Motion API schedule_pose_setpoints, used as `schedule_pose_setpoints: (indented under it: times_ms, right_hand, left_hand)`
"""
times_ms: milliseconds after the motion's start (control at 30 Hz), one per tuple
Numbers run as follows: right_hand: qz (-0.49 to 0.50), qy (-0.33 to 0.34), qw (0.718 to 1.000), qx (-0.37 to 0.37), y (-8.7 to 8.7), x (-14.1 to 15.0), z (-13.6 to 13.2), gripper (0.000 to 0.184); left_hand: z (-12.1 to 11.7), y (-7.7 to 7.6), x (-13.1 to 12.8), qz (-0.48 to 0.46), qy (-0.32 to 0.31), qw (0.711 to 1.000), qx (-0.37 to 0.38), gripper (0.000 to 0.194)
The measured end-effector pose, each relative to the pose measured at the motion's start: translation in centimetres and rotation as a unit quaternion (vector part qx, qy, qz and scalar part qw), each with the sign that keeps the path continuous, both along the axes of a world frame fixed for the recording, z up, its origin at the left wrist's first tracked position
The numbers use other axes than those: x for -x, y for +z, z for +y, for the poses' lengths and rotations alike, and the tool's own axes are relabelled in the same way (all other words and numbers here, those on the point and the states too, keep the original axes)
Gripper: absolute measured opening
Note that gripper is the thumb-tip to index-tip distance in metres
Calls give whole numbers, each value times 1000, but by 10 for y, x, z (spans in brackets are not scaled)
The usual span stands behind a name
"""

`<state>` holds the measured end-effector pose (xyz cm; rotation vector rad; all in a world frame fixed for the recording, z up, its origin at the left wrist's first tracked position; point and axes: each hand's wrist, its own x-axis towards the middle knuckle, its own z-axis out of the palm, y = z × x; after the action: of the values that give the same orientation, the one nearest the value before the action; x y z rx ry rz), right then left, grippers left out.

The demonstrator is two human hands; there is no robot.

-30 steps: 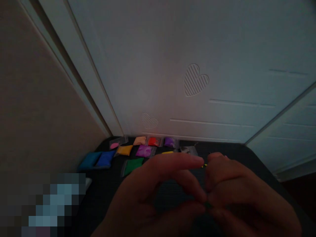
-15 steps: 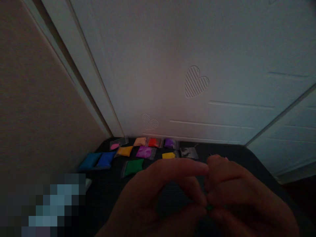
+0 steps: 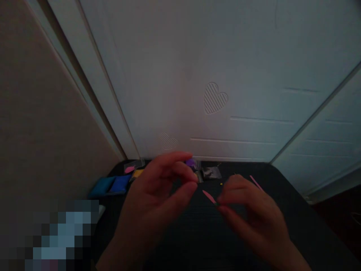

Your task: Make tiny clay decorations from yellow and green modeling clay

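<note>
My right hand [image 3: 254, 214] is closed, thumb and forefinger pinching a tiny dark green piece [image 3: 216, 204] that looks like modelling clay. Just beyond those fingertips shows a pink knife-shaped modelling tool [image 3: 208, 196]; whether the fingers touch it I cannot tell. My left hand [image 3: 163, 195] is raised to the left, apart from the right one. Its thumb meets a fingertip while the forefinger stretches out above; anything in that pinch is too small or dark to make out. Behind my right hand lies a second pink stick [image 3: 255, 182], partly covered.
Small bags stand along the back of the dark table [image 3: 180, 233]: teal [image 3: 101, 187], blue [image 3: 120, 184], orange [image 3: 137, 174], purple [image 3: 191, 163] and a dark one [image 3: 211, 172]. My left hand hides others. A yellow bit [image 3: 221, 184] lies near. A white door [image 3: 180, 75] rises behind.
My hands, which met at the fingertips around the green piece, have parted and moved farther out. The left went up and left; the green piece stays with the right. The pink knife-shaped tool now shows.
</note>
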<state>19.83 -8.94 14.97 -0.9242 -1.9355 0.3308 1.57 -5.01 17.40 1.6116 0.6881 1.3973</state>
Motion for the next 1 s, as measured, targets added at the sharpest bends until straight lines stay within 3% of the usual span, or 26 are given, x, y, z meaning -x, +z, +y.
schedule_pose_setpoints:
  times_ms: [100, 267, 367, 433, 533, 767, 1000]
  right_hand:
    - [-113, -39, 991, 59, -36, 0, 5, 13]
    - [-235, -82, 962, 112, -103, 3, 12, 13]
    - [-260, -95, 954, 116, -125, 5, 16, 12]
    - [-261, -96, 953, 122, -132, 4, 18, 12]
    - [-264, -93, 950, 139, -134, 0, 20, 13]
    - [-262, -94, 942, 187, -134, -8, 20, 18]
    - [-270, -107, 938, 189, -132, -16, 19, 20]
  left_hand:
    - [18, -29, 1, 115, 20, 993, 29, 29]
    - [38, -106, 0, 284, 58, 955, 62, 24]
    - [41, -141, 3, 340, 116, 933, 3, 20]
    - [41, -154, 4, 361, 140, 921, -37, 20]
    - [40, -162, 5, 374, 142, 915, -56, 20]
    - [38, -165, 1, 408, 101, 902, -101, 17]
    - [38, -169, -8, 472, 126, 859, -154, 20]
